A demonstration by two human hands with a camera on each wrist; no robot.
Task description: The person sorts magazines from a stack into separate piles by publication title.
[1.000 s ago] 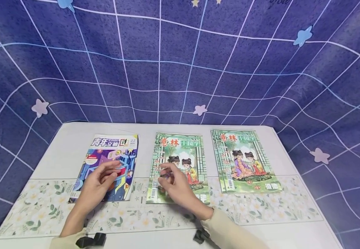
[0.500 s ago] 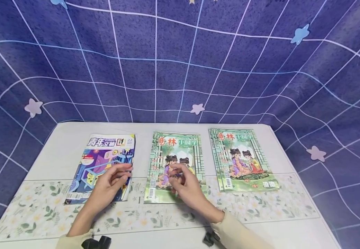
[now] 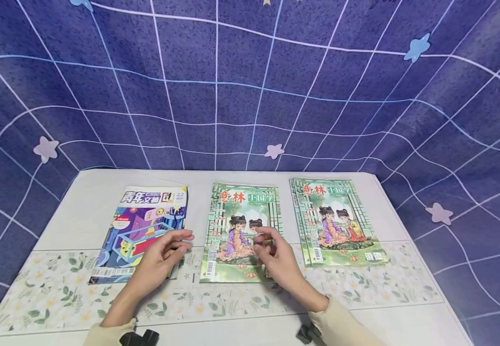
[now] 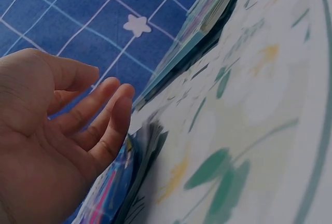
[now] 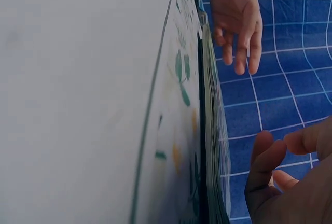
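My left hand (image 3: 160, 259) hovers over the lower right part of a purple and blue magazine (image 3: 143, 218), its fingers loosely bent and holding nothing. In the left wrist view, a gap shows between that hand (image 4: 67, 125) and the magazine's edge (image 4: 111, 193). Over the right side of the middle green magazine (image 3: 237, 240), my right hand (image 3: 279, 257) hangs with thumb and fingers bent and nothing between them. The right wrist view shows this hand (image 5: 290, 182) beside the stacked page edges (image 5: 211, 130). Two girls are drawn on the green cover; the right-hand one is partly hidden.
To the right lies a pile of green magazines (image 3: 341, 226) with the same cover, slightly fanned at its left side. All rest on a white table (image 3: 215, 327) crossed by a floral strip (image 3: 341, 293). A blue grid-patterned curtain (image 3: 241, 96) with stars stands behind.
Both hands have drifted to the right above the magazines, uncovering more of the left cover and of the middle one. The head view has shifted slightly. The magazines have stayed in place.
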